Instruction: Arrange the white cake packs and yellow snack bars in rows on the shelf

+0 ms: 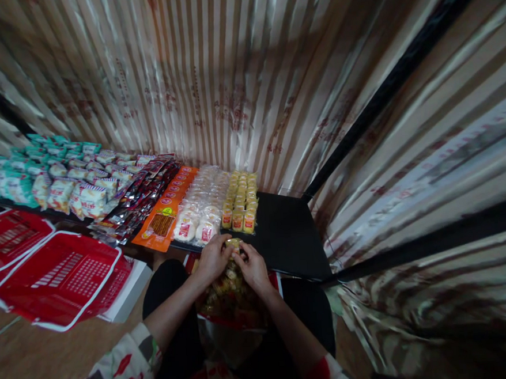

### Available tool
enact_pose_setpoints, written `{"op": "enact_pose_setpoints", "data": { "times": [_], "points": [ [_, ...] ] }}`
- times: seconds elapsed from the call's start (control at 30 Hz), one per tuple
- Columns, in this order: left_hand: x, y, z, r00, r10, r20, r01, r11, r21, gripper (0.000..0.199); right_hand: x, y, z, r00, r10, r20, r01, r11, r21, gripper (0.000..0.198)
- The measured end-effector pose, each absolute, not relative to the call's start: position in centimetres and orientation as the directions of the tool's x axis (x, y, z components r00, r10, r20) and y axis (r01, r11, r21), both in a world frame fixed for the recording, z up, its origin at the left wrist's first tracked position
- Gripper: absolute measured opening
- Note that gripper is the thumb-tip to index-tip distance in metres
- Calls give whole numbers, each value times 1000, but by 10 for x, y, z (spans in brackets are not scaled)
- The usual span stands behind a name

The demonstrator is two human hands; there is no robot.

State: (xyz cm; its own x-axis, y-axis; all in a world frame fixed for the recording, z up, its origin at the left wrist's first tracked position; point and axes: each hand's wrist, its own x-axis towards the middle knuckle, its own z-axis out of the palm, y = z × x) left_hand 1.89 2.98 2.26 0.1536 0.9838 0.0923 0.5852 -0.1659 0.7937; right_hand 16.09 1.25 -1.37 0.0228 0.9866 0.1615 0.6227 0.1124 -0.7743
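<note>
left hand (213,260) and right hand (252,264) both pinching small yellow packet (234,244), just above heap of packets (229,292). yellow rows (239,199) just beyond hands. light grip best imo, probably creases easy.

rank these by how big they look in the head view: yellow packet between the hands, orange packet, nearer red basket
1. Nearer red basket
2. Orange packet
3. Yellow packet, partly covered by fingers, but what shows is clearly smallest
</note>
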Motion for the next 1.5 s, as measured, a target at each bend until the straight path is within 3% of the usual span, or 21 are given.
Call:
{"op": "enact_pose_setpoints", "data": {
  "times": [0.2, 0.43, 0.7, 0.87, 1.0, 1.13, 1.3, 1.5],
  "points": [
    [23, 24, 11, 6, 983, 183, 527, -159, 835, 35, 153, 34, -28, 149, 981, 128, 588, 16, -809, 35],
    [32, 21, -4, 72, 988, 136, 430, -153, 889, 39, 135, 58, -21, 233, 970, 66, 583, -85, -808, 37],
    [32, 34, -27, 46, 996, 72, 381, -84, 921, 44, 128, 65, -33, 233, 956, 179, 567, 16, -824, 35],
    [34, 37, -38, 38, 994, 99, 342, -106, 934, 46, 129, 62, -47, 200, 937, 287, 525, 145, -839, 38],
    [37, 39, -41, 38, 991, 131, 341, -136, 930, 45, 130, 60, -48, 199, 912, 359, 593, 180, -785, 36],
    [41, 41, -40, 22, 994, 103, 358, -104, 928, 46, 133, 59, -52, 167, 929, 330, 664, 141, -734, 38],
    [46, 42, -34, 49, 996, 74, 351, -86, 932, 46, 137, 57, -59, 63, 938, 341, 627, 228, -744, 40],
    [49, 43, -33, 38, 990, 137, 383, -141, 913, 45, 139, 60, -60, 181, 936, 301, 565, 152, -811, 45]
  ]
}}
